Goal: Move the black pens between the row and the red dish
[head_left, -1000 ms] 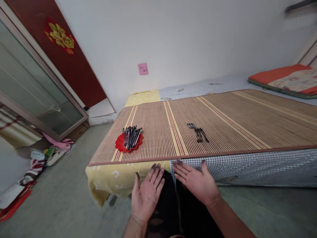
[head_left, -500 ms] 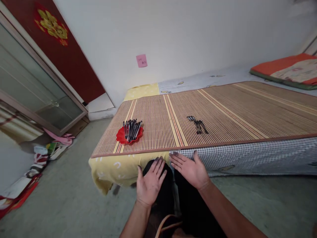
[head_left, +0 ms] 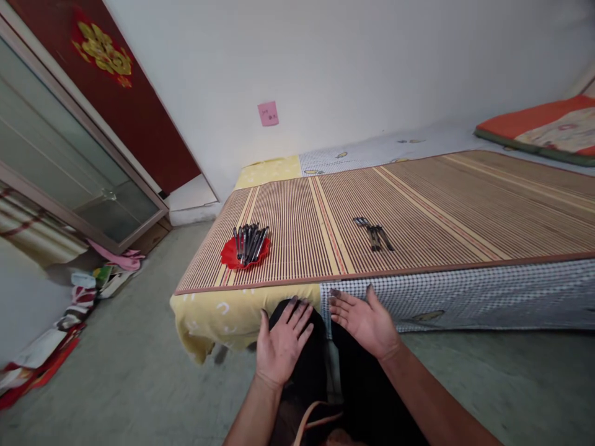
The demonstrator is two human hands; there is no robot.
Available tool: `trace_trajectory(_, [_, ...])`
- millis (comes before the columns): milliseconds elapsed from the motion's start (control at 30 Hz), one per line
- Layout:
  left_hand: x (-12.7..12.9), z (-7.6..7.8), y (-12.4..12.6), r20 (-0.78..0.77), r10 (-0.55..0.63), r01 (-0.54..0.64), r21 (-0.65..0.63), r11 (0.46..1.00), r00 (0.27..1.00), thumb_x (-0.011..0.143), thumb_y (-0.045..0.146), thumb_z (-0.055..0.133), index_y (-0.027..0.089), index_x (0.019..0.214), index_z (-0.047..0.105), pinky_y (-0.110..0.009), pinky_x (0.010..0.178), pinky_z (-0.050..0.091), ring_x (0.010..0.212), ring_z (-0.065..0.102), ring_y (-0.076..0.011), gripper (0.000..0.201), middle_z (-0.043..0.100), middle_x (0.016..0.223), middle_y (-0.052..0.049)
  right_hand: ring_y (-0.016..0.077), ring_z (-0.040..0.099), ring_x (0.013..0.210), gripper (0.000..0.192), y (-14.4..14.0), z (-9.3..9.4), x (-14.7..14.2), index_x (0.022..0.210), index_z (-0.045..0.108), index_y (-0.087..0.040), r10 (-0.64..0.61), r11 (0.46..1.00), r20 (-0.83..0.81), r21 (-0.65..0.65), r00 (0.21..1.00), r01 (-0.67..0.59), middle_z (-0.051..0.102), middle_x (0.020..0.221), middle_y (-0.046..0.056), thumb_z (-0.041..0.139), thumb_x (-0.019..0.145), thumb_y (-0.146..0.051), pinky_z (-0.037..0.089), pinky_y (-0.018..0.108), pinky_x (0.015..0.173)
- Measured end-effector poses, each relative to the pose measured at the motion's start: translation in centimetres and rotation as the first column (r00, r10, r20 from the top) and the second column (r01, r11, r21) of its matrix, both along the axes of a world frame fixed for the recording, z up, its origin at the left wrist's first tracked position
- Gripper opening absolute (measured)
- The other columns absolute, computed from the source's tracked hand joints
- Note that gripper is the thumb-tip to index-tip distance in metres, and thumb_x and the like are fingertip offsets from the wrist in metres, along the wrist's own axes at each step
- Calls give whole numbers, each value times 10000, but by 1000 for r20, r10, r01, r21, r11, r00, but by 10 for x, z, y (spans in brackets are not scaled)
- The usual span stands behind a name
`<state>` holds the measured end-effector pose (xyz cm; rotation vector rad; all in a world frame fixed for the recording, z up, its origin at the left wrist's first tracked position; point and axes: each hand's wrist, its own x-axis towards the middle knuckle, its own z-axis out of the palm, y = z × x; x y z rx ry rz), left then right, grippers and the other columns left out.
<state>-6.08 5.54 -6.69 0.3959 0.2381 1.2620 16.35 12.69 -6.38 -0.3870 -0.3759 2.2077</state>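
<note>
Palm up with its fingers apart, my left hand [head_left: 281, 344] rests over my knee by the bed's front edge and holds nothing. My right hand [head_left: 365, 322] is also open and empty, its palm turned up beside the checked sheet [head_left: 455, 291]. Dark smudges mark the fingertips of both. Beyond my left hand a red scalloped dish [head_left: 227, 257] stands on the striped mat [head_left: 297, 241], with a bunch of black pens [head_left: 251, 241] lying in it. Several more black pens [head_left: 374, 235] lie crossed on the mat beyond my right hand. Neither hand touches any pen.
A yellow cloth [head_left: 209, 316] hangs over the bed's near left edge. An orange folded quilt [head_left: 534, 127] lies at the far right. On the wall is a pink note [head_left: 268, 114]. A glass-panelled door [head_left: 88, 161] and clutter [head_left: 77, 303] on the floor are at the left.
My right hand has shifted slightly to the right, so the gap between my hands is wider. The pens and dish keep their places on the mat; the view has turned slightly.
</note>
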Motion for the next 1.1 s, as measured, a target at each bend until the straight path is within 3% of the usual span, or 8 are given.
trace_trajectory(233, [-15,28,-21,-322,-92,23,-211,977,942,969,545,481,120,1163,665,-243,675,531,902,698,-207,502,713,1011,-128,223,685,919,729,3,3,15,1111,700,-96,-28,1000,65,-5,998,29,726,989,153,295,962,-683,564,343,815])
trace_trajectory(333, [-27,45,-48,-678,-282,125,-272,954,679,923,514,596,120,861,656,-175,459,383,590,646,-140,404,667,743,-68,220,683,889,724,4,1,18,1106,700,-100,-6,1000,77,-3,997,6,725,983,152,307,956,-688,568,345,804])
trace_trajectory(433, [-35,65,-82,-838,-379,198,-326,924,393,903,497,636,153,841,605,-198,502,398,571,616,-137,351,632,695,-21,218,683,876,725,4,-1,19,1102,701,-98,17,1000,79,-1,997,-17,725,982,152,295,961,-682,570,337,791])
trace_trajectory(633, [-21,101,-112,-960,-141,183,-97,978,243,945,398,561,193,1139,673,-258,752,447,896,602,-192,303,672,1036,-79,225,684,862,725,6,-2,17,1100,696,-81,20,1000,72,-13,997,-19,717,968,165,316,952,-680,573,331,774])
trace_trajectory(800, [-8,113,-106,-982,-190,451,-170,876,0,927,201,458,246,1221,664,-272,833,458,916,621,-196,362,711,1021,-29,224,686,852,703,6,-4,17,1088,699,-109,16,1000,88,-13,996,-15,724,958,147,270,974,-654,574,335,768])
trace_trajectory(900, [-28,116,-107,-978,-144,506,-203,838,-154,858,164,496,261,1162,693,-258,810,463,905,645,-201,375,735,1049,-9,222,682,853,674,4,-4,20,1091,696,-117,12,1000,107,-4,994,-11,723,963,145,297,973,-647,570,333,770])
trace_trajectory(967, [-55,117,-107,-956,-134,436,-242,867,-262,832,210,556,256,1035,734,-252,716,461,792,656,-206,273,748,908,-12,225,678,853,656,3,-4,22,1100,692,-119,-1,1000,126,-1,992,1,720,970,149,315,971,-640,564,341,775])
trace_trajectory(1100, [-109,120,-102,-815,-113,-86,-78,993,-568,731,267,686,233,876,754,-288,656,422,709,654,-255,164,733,767,-68,242,670,865,652,1,-3,24,1115,688,-117,-22,1000,165,-16,986,25,711,983,162,304,977,-625,551,370,795])
